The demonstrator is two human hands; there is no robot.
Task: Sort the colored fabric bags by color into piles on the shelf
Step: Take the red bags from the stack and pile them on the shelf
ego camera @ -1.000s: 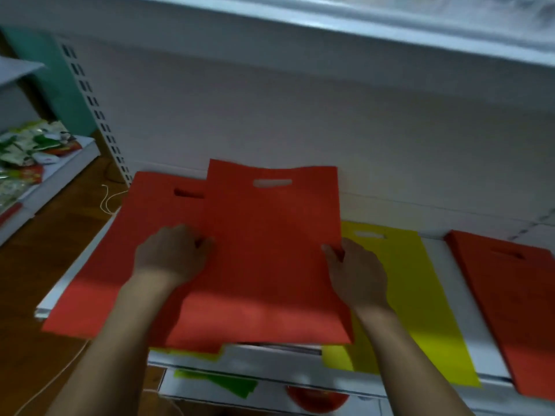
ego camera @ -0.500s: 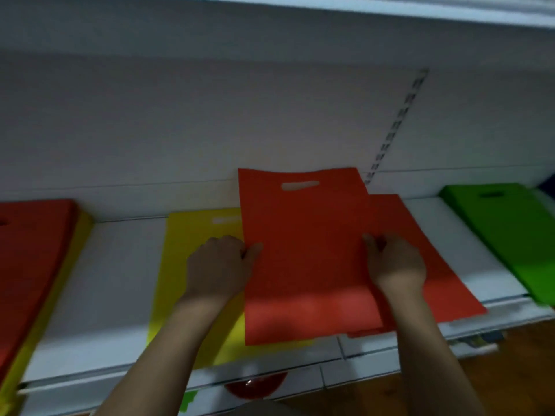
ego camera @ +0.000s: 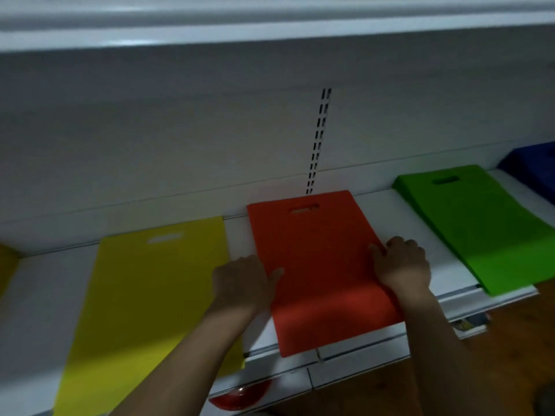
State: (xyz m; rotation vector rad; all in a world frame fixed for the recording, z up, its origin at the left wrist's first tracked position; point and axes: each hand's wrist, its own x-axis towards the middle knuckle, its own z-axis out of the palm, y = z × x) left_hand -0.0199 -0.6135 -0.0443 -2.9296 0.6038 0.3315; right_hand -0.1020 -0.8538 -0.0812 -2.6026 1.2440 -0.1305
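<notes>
An orange-red fabric bag [ego camera: 318,259] with a cut-out handle lies flat on the white shelf [ego camera: 369,199], its lower end hanging over the front edge. My left hand [ego camera: 243,280] grips its left edge, thumb on top of the fabric. My right hand [ego camera: 402,262] grips its right edge the same way. A yellow bag [ego camera: 150,295] lies flat to the left. To the right sits a pile of green bags [ego camera: 480,226]. A dark blue bag [ego camera: 534,166] shows at the far right edge.
An upper shelf [ego camera: 270,28] juts out overhead. A slotted upright [ego camera: 316,142] runs down the white back panel. A red round object [ego camera: 240,397] sits on the lower shelf below. Wooden floor [ego camera: 495,370] lies at bottom right. A yellow edge [ego camera: 6,265] peeks in at far left.
I carried the orange-red bag rightward, away from the far-left pile and past the yellow bag, and laid it flat over the orange-red pile. Both hands still hold its edges.
</notes>
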